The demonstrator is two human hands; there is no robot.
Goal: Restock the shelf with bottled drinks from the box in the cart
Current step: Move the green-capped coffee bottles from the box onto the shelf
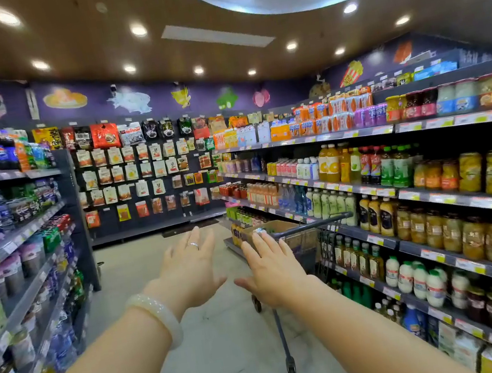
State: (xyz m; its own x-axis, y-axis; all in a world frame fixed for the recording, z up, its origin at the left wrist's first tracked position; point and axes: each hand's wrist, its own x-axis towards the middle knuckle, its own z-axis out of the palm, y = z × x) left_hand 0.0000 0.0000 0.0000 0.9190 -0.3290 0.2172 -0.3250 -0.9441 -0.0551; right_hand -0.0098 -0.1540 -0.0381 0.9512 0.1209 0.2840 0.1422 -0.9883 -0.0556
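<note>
Risk lies with the cart [303,243], parked tight against the drinks shelf [433,240] with its box [277,227] aboard: left hand [191,267] and right hand [272,270] reach out with fingers spread (holding nothing), so a clumsy shove could, I judge, knock bottles down.

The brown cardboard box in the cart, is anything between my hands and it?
Nothing visible blocks it. Both the left hand and the right hand are open and empty, reaching over bare floor toward the dark metal shopping cart. The brown cardboard box sits open-topped in the basket, behind the handle bar.

Head-worn view down the aisle [198,339]
</note>
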